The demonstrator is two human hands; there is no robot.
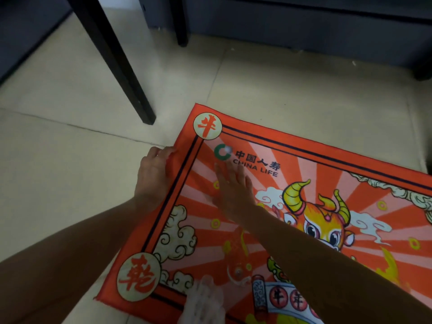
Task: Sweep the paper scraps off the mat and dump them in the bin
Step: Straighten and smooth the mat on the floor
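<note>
**A:** What filled the view?

**B:** A pale tiled floor (pixel 70 94), and on it a large red mat (pixel 327 174) printed with a horned cartoon animal, clouds and "CHINA LIFE" lettering. Dark furniture (pixel 304 24) stood along the far side, and a black leg (pixel 117 59) came down to the floor just beyond the mat's far left corner.

**A:** And the hands?

**B:** The left hand (pixel 153 174) sat at the mat's left edge, its fingers curled over the border and gripping the cloth. The right hand (pixel 231 188) lay flat on the mat just beside it, fingers straight and together, pointing toward the logo, holding nothing.

**A:** Where were the scraps?

**B:** One small whitish paper scrap (pixel 228 149) lay on the green logo, just past the right fingertips. Another small pale bit (pixel 238 272) lay nearer me on the fish print. Something white and blurred (pixel 205 300) sat at the mat's near edge; I couldn't tell what it was. No bin showed.
</note>
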